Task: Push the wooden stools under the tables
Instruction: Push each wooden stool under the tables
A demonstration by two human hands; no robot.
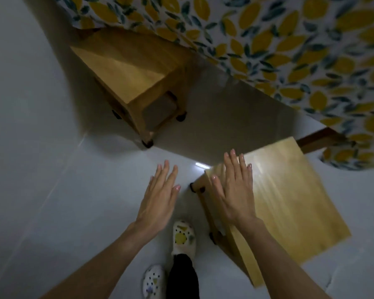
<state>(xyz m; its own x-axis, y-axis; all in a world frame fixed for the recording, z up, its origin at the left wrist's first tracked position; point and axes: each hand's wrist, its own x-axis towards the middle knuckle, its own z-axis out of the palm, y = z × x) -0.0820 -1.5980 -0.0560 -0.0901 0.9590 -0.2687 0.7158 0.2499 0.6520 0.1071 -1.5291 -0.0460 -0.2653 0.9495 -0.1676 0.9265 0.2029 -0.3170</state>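
Two wooden stools [136,67] [285,203], seemingly one table [289,50]

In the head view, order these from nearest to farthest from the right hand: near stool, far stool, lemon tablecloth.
From the right hand:
1. Near stool, under the palm, lower right.
2. Far stool, upper left, partly under the table.
3. Lemon tablecloth, along the top and right.
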